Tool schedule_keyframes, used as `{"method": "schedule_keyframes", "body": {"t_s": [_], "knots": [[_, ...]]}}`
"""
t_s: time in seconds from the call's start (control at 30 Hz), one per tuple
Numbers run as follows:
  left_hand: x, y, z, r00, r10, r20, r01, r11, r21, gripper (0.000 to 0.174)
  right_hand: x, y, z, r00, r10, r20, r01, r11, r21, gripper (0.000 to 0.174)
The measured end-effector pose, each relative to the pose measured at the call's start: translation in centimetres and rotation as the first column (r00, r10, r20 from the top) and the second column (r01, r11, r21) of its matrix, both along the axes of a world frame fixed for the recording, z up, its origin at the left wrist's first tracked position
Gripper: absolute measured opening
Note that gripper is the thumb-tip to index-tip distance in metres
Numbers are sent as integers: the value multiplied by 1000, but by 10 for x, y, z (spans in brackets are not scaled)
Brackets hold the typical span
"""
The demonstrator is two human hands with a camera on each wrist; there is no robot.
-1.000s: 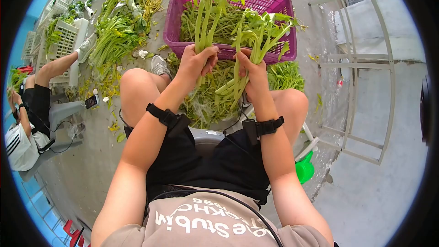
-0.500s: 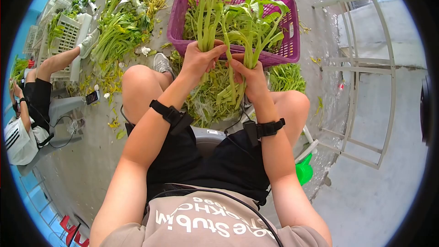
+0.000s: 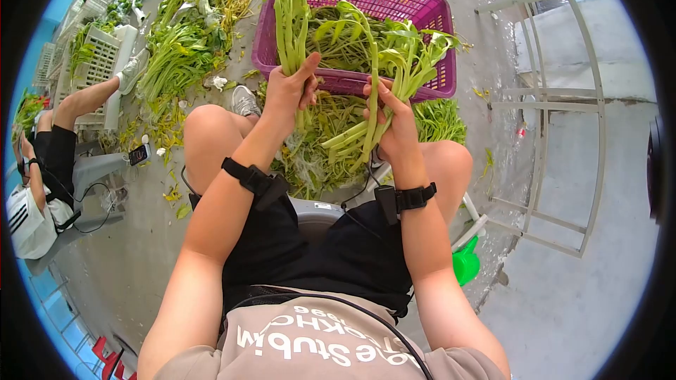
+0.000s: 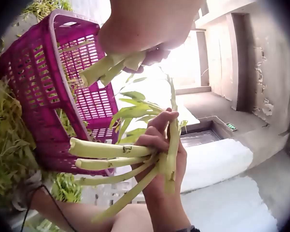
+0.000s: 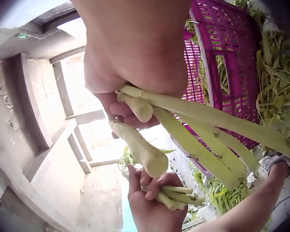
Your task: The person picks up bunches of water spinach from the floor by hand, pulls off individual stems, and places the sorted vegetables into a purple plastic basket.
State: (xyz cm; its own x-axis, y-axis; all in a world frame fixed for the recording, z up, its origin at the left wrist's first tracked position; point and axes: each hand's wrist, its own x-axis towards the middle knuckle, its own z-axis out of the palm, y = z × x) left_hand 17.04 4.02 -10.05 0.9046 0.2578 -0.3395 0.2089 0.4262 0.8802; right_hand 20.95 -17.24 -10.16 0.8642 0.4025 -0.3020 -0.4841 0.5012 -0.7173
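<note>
In the head view my left hand (image 3: pixel 287 98) grips an upright bunch of leafy green stalks (image 3: pixel 290 24), its thumb raised toward the right. My right hand (image 3: pixel 398 127) holds a second bunch of leafy stalks (image 3: pixel 412 74), leaves leaning right. One long stalk (image 3: pixel 374 53) stands apart from that bunch, pinched at the fingers and thumb. Cut stalk ends (image 4: pixel 106 150) fan out below the right hand in the left wrist view. In the right wrist view, pale stalk ends (image 5: pixel 176 193) stick out of the left hand. The hands are apart, close above the basket's near rim.
A purple plastic basket (image 3: pixel 352 83) with stalks inside stands ahead. Loose greens (image 3: pixel 317 141) lie between my feet, and a larger heap (image 3: pixel 183 49) at the left. A white metal frame (image 3: pixel 595 98) stands right. Another person (image 3: pixel 42 197) sits at far left beside white crates (image 3: pixel 98 56).
My hands came together at one stalk, then drew apart, the left moving left with its bunch. The single stalk now stands upright at the right hand.
</note>
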Motion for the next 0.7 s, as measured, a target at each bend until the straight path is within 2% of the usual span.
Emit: {"method": "schedule_keyframes", "body": {"t_s": [0.1, 0.27, 0.33, 0.37, 0.5, 0.6, 0.67, 0.7], "knots": [[-1, -8, 2, 996, 76, 43, -76, 997, -12, 28, -4, 1, 3, 999, 25, -23, -24, 998, 52, 23], [0, -11, -9, 995, 70, 69, -63, 993, -100, 22, -6, 5, 0, 984, 88, 153, -66, 987, -144, 25], [2, -11, -14, 996, 56, 63, -54, 998, -36, 25, -5, 6, -1, 982, 94, 166, -59, 977, -207, 26], [3, -11, -13, 997, 55, 62, -53, 998, -36, 25, -5, 7, -1, 979, 101, 177, -51, 962, -270, 27], [1, -13, -4, 994, 24, 109, -18, 998, -55, 23, -6, 10, 3, 979, 105, 175, -49, 954, -296, 27], [1, -14, -1, 992, 5, 126, 0, 999, -40, 23, -7, 13, 5, 978, 98, 185, -18, 920, -392, 26], [2, -16, 0, 991, -9, 131, 12, 1000, -19, 25, -8, 13, 6, 952, 207, 224, -63, 852, -520, 26], [1, -17, 1, 993, -13, 120, 12, 1000, 16, 26, -9, 15, 5, 952, 207, 224, -63, 852, -520, 26]]}}
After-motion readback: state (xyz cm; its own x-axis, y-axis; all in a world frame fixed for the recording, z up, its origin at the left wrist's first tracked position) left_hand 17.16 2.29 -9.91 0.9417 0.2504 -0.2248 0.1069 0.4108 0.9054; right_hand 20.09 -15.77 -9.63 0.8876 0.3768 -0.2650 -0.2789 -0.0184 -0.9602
